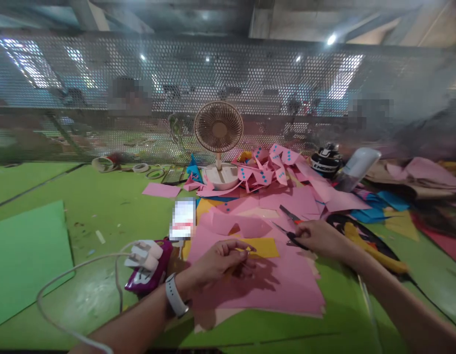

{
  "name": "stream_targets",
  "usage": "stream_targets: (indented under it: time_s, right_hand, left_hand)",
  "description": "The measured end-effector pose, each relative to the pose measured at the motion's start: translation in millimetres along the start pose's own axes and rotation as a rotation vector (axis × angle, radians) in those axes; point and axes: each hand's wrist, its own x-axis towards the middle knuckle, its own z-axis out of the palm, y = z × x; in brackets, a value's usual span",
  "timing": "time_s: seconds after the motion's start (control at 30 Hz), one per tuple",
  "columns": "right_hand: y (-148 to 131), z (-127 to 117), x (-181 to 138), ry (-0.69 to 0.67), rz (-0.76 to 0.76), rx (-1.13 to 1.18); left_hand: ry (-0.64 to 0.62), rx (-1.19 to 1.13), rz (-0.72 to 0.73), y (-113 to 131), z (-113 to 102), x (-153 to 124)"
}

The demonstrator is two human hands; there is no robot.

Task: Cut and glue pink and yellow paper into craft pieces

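A perforated screen (220, 73) spans the room behind the long green counter (113, 206). A green sheet (28, 260) lies at the left of the counter, and layered pink sheets (287, 290) cover its middle. Beyond them a fan (218, 128) stands beside pink offcuts (272, 169). Over the pink sheets, the left hand (229, 258) is nearly closed, thumb and fingers pinching yellow paper (267, 248). The right hand (318, 237) curls around the handles of scissors (295, 240), their blades parted near the yellow paper's right end.
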Motion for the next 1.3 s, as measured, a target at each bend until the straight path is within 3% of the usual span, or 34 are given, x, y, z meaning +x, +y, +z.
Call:
stream_targets:
  time_s: [0.2,0.3,0.37,0.53,0.67,1.03,1.3]
  right_hand:
    - [-12,-3,-6,-0.085,-0.06,-0.166]
    - [-23,-2,-13,0.019,-0.084,-0.18]
    - [-38,5,-18,0.087,-0.108,-0.05]
    - [-88,35,-29,-0.14,-0.175,0.497]
    - [-109,49,-26,-0.125,-0.239,0.711]
    - [-98,43,-10,-0.221,-0.207,0.856]
    - [-99,45,-4,-0.259,-0.216,0.833]
  left_hand:
    - [0.024,-0.006,0.074,1,-1,0]
    - [0.044,0.039,0.097,4,1,-3]
    - [0.037,0.053,0.139,6,3,-4]
    - [-0.044,-0.06,0.304,5,6,-5]
    - [-0.069,-0.118,0.313,4,6,-5]
    - [0.004,-0.207,0.303,0,6,-2]
    - [0.024,-0.21,0.257,-2,4,-1]
